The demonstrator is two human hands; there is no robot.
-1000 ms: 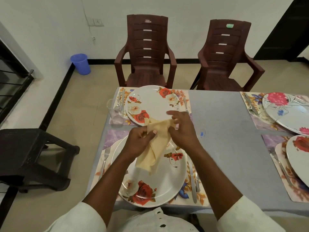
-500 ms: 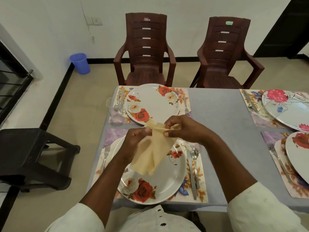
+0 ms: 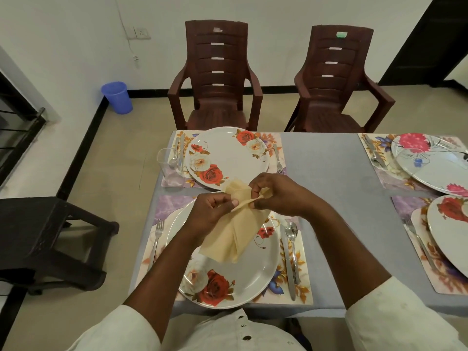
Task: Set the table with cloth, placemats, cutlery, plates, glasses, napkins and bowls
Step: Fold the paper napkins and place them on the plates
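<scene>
Yellow cloth napkin (image 3: 234, 239) hangs above the near rose plate (image 3: 249, 272) on the bench (image 3: 329, 188), its top edge pinched by the left hand (image 3: 210, 211) at 9 o'clock and the right hand (image 3: 276, 193) at 3 o'clock, both sets of fingers curled around the fabric.

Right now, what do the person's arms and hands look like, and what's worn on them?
Both forearms are bare. Off-white sleeves are pushed up near the elbows, the left sleeve and the right sleeve. The left hand and right hand wear no gloves; no rings or watch show.
</scene>
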